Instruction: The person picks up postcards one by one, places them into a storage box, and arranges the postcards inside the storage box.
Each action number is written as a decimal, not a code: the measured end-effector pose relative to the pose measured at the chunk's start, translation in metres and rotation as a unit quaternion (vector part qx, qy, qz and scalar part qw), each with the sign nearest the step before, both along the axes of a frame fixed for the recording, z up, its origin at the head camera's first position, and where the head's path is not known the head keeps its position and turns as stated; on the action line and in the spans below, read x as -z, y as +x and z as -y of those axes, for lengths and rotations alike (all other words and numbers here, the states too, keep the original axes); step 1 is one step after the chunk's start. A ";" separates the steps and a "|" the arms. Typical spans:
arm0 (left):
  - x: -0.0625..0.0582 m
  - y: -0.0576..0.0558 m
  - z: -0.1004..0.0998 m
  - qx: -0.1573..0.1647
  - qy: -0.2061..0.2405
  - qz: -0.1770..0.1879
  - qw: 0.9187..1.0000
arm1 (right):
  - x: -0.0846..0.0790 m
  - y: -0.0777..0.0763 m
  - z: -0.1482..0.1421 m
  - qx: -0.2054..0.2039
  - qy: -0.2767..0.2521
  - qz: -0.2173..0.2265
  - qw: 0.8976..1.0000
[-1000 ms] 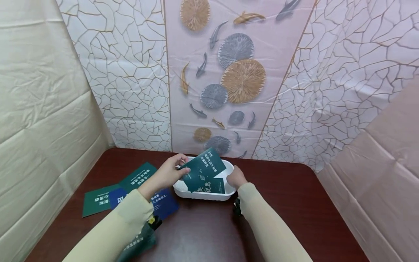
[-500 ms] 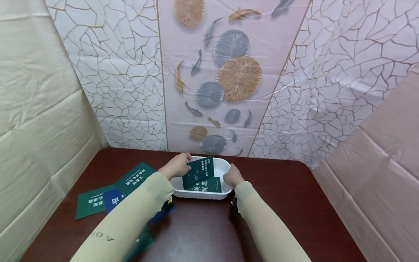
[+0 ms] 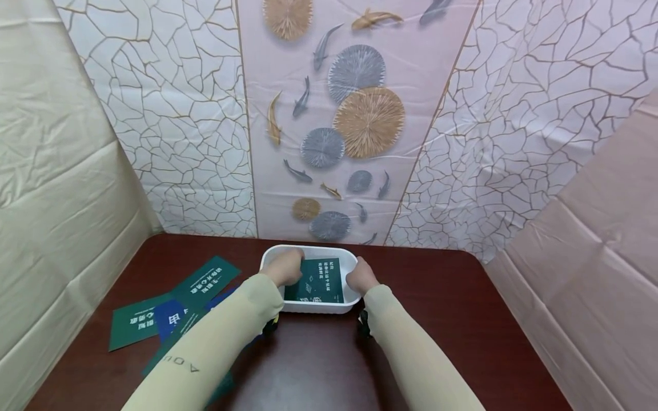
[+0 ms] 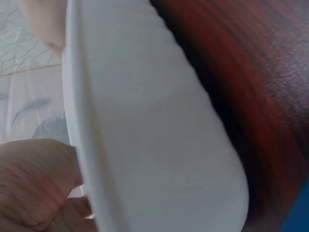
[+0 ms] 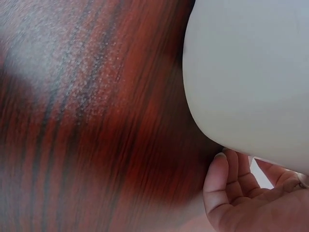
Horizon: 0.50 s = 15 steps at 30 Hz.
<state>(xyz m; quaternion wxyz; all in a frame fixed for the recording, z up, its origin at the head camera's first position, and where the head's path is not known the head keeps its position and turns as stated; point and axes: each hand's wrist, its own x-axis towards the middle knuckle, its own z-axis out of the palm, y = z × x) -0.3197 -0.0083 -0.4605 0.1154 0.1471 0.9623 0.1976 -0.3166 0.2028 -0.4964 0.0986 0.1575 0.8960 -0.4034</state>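
White tray (image 3: 315, 309), right hand (image 3: 362, 276) at rim (image 3: 308, 247)

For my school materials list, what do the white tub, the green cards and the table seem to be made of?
White tub: probably smooth plastic, from its even colour and rounded, moulded corners.
Green cards: likely stiff paper with a matte look, being thin, straight-edged and printed with writing.
Table: wood or a wood-look covering, hard to tell which; dark streaks run through its shiny red-brown top.
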 end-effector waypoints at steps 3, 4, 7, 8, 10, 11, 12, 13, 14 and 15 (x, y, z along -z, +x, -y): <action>0.004 0.003 -0.003 0.020 -0.035 -0.013 0.999 | -0.001 0.001 -0.001 -0.002 0.000 -0.006 1.000; 0.004 0.004 -0.004 0.025 -0.045 -0.013 0.999 | -0.001 0.002 -0.001 -0.004 0.000 -0.007 1.000; 0.006 0.007 -0.004 0.038 -0.069 -0.006 0.997 | -0.001 0.003 -0.001 -0.014 -0.003 -0.008 1.000; 0.008 0.008 -0.004 0.039 -0.073 -0.003 0.997 | -0.001 0.003 -0.001 -0.017 -0.005 -0.006 1.000; 0.011 0.009 -0.004 0.036 -0.074 0.007 0.997 | -0.002 0.004 -0.001 -0.019 -0.005 -0.003 1.000; 0.012 0.009 -0.003 0.034 -0.073 0.011 0.997 | -0.002 0.003 0.000 -0.019 -0.005 -0.003 1.000; 0.012 0.010 -0.003 0.031 -0.072 0.016 0.997 | -0.002 0.003 0.000 -0.018 -0.005 -0.001 1.000; 0.013 0.010 -0.003 0.030 -0.070 0.018 0.997 | -0.002 0.003 0.000 -0.016 -0.005 0.000 1.000; 0.014 0.011 -0.003 0.028 -0.067 0.021 0.997 | -0.003 0.004 0.001 -0.014 -0.004 0.001 1.000; 0.014 0.011 -0.003 0.027 -0.066 0.023 0.997 | -0.003 0.004 0.001 -0.013 -0.004 0.002 1.000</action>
